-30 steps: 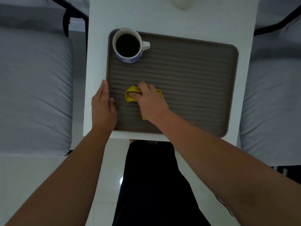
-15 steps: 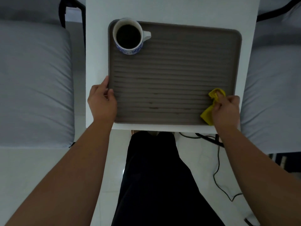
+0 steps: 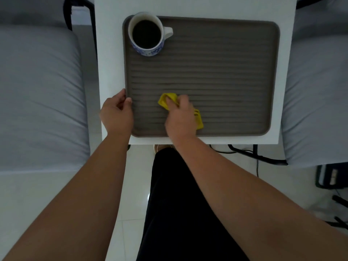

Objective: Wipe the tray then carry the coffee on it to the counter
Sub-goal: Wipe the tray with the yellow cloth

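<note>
A grey-brown ribbed tray lies on a small white table. A white and blue mug full of dark coffee stands in the tray's far left corner, handle to the right. My right hand grips a crumpled yellow cloth and presses it on the tray's near left part. My left hand holds the tray's left rim, thumb on the inside and fingers curled over the edge.
Grey cushioned seats flank the table, one on the left and one on the right. Black cables and a metal frame lie on the white floor under the table's near right. My dark trouser leg is below the table edge.
My right hand swept the cloth from the tray's left part to its near right corner and back to the near left. My left hand stayed on the left rim.
</note>
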### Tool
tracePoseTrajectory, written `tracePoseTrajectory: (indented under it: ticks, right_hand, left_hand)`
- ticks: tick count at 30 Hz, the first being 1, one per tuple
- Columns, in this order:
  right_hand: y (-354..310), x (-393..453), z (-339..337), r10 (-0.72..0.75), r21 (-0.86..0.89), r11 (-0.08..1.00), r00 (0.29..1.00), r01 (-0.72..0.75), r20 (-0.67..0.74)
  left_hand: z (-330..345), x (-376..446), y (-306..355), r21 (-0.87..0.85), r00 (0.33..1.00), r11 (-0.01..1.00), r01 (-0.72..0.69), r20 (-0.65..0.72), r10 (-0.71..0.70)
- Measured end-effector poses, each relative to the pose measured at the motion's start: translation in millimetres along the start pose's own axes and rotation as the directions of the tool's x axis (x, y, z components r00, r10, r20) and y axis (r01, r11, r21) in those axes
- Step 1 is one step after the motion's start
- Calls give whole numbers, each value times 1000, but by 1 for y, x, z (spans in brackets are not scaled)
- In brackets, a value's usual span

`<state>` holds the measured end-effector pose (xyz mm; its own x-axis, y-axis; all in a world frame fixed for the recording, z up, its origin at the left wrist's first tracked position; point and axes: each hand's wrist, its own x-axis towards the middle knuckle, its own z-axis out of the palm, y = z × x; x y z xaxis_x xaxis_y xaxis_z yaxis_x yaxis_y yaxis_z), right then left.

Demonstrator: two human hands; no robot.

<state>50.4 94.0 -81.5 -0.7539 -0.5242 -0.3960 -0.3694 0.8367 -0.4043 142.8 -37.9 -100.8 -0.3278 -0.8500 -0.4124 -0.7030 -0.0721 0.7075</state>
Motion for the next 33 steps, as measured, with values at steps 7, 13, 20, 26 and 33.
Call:
tracePoseTrajectory:
  ticks: [7, 13, 20, 26, 33]
  right_hand:
    - [-18, 23, -2, -177, -43, 982, 976, 184, 125]
    - [10, 40, -19, 70, -12, 997, 998, -70, 5]
    - [-52, 47, -10, -168, -146, 971, 973, 191, 160]
    - [-23, 52, -20, -137, -157, 975, 980, 159, 145]
    - [111, 28, -69, 146, -114, 982, 987, -153, -70]
  left_hand:
    - [-2, -1, 5, 85, 998, 994, -67, 17, 66]
    - [-2, -3, 3, 79, 997, 994, -76, 6, 76]
    - [-7, 2, -1, 14, 995, 998, -68, 72, 67]
    - [-9, 5, 8, 0, 994, 1000, -9, 111, 9]
    - [-12, 5, 10, 38, 988, 999, 16, 154, -22]
